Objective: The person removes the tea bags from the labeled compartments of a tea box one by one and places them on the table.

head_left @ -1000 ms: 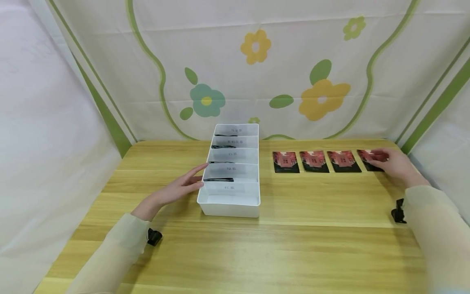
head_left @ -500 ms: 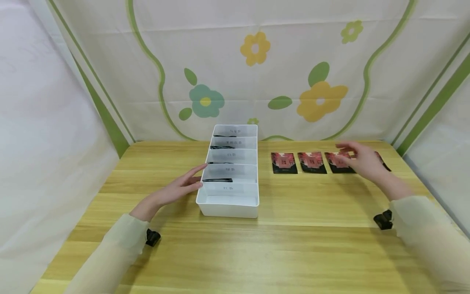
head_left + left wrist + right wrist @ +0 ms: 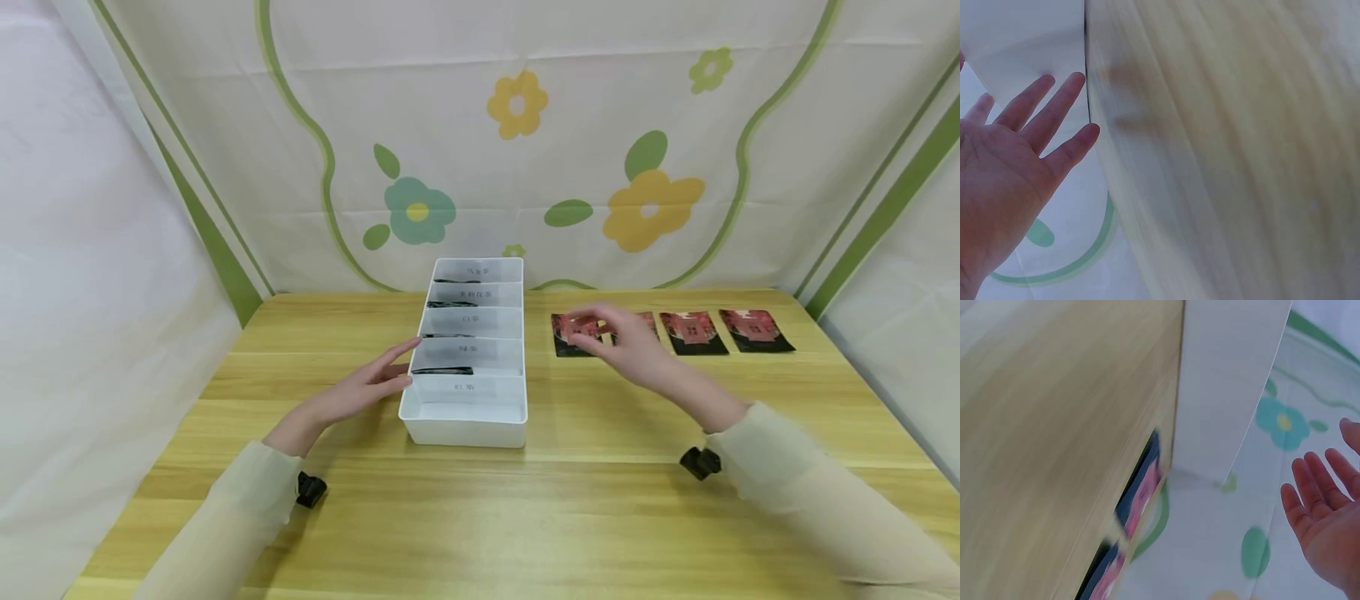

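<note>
A white divided box (image 3: 468, 432) with a handwritten label in each compartment stands on the table. My left hand (image 3: 348, 393) touches its left wall with fingers spread, as the left wrist view also shows. To the box's right lies a row of red and black sachets. Above the two left ones hovers my right hand (image 3: 630, 343), fingers loosely bent and nothing in them. It partly covers the leftmost sachet (image 3: 564, 340) and the second sachet (image 3: 648, 321). Further right, the third sachet (image 3: 693, 333) and the rightmost sachet (image 3: 756, 331) lie flat in full view.
Thin dark packets (image 3: 442, 371) stand in the back compartments of the box; the front compartment shows only its white floor. Behind the wooden table (image 3: 480, 525) hangs a flowered white curtain (image 3: 465, 150). A black wrist device sits at each sleeve.
My right hand has swept left along the row, from the rightmost sachet to above the leftmost ones. The rightmost sachet is now uncovered. My left hand stays at the box.
</note>
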Demonstrator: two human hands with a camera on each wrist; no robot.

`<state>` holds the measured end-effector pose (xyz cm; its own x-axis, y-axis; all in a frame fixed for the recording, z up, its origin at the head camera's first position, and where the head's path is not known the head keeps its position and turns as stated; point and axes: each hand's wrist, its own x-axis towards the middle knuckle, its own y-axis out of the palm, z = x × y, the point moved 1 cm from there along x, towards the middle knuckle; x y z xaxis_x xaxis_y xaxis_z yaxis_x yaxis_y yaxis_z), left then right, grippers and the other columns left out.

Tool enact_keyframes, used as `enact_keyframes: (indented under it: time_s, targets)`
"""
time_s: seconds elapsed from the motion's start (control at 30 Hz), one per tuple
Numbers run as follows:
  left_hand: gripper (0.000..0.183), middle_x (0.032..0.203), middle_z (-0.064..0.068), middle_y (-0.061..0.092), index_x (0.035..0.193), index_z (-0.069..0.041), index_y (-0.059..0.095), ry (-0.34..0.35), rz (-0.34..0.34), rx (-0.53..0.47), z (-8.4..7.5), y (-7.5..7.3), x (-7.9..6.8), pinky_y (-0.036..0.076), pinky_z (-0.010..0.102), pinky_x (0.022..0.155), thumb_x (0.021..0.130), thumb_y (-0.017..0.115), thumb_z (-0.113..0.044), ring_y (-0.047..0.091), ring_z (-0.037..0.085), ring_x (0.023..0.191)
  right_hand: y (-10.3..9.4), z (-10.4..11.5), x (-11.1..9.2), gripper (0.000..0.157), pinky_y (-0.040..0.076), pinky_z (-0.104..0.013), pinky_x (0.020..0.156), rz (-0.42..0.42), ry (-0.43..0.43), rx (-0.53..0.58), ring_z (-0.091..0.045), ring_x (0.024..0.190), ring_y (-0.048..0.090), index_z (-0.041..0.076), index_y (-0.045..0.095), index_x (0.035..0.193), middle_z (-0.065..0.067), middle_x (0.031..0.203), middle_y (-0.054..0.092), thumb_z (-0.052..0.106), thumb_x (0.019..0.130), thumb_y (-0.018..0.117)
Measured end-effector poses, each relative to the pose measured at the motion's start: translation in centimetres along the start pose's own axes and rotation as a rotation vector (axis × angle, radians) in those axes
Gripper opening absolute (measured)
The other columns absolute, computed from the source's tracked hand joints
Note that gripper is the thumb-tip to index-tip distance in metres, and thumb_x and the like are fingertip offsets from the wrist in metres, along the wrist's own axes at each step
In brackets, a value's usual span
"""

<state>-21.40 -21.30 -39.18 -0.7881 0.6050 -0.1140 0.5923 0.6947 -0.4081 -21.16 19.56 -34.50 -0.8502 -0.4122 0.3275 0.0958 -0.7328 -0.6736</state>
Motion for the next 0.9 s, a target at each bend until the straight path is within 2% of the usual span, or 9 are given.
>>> enact_keyframes:
  time_s: [0.1, 0.33, 0.47, 0.73, 0.9]
  targets:
    - [0.061, 0.16, 0.009, 0.015, 0.156, -0.032, 0.018, 0.004, -0.008, 0.005, 0.0, 0.0, 0.0, 0.024, 0.059, 0.108, 0.104, 0.049, -0.03, 0.028, 0.036, 0.14, 1.7, 1.3, 0.8, 0.033, 0.047, -0.051, 0.089, 0.014, -0.073, 0.027, -0.028, 0.105, 0.059, 0.003, 0.061, 0.124, -0.011, 0.119, 0.062, 0.013, 0.094, 0.067]
    - [0.061, 0.16, 0.005, 0.014, 0.156, -0.034, 0.018, -0.005, 0.001, -0.004, 0.0, -0.1, 0.0, 0.024, 0.059, 0.108, 0.103, 0.049, -0.032, 0.027, 0.035, 0.141, 5.7, 3.1, 2.5, 0.031, 0.047, -0.047, 0.092, 0.075, -0.267, 0.015, -0.023, 0.109, 0.059, 0.003, 0.063, 0.121, -0.011, 0.119, 0.064, 0.013, 0.093, 0.068]
    - [0.061, 0.16, 0.008, 0.014, 0.156, -0.033, 0.017, 0.001, 0.007, -0.014, 0.2, -0.1, 0.0, 0.024, 0.058, 0.109, 0.104, 0.049, -0.03, 0.026, 0.035, 0.141, 7.6, 3.9, 3.4, 0.031, 0.047, -0.043, 0.093, 0.13, -0.324, 0.008, -0.022, 0.108, 0.06, 0.001, 0.063, 0.12, -0.012, 0.117, 0.065, 0.013, 0.093, 0.068]
    - [0.062, 0.158, 0.014, 0.02, 0.156, -0.033, 0.017, -0.002, 0.013, -0.032, 0.1, 0.0, 0.0, 0.024, 0.058, 0.109, 0.103, 0.049, -0.03, 0.03, 0.034, 0.14, 10.1, 5.0, 4.5, 0.031, 0.049, -0.036, 0.091, 0.288, -0.287, -0.12, -0.019, 0.105, 0.063, 0.005, 0.064, 0.121, -0.006, 0.113, 0.068, 0.022, 0.095, 0.066]
    - [0.062, 0.156, 0.017, 0.024, 0.157, -0.031, 0.016, 0.011, 0.015, -0.034, 0.2, -0.1, 0.1, 0.025, 0.057, 0.109, 0.104, 0.048, -0.028, 0.03, 0.035, 0.139, 11.1, 5.1, 4.7, 0.029, 0.051, -0.033, 0.087, 0.306, -0.293, -0.151, -0.017, 0.101, 0.065, 0.006, 0.068, 0.119, -0.005, 0.111, 0.07, 0.022, 0.095, 0.066]
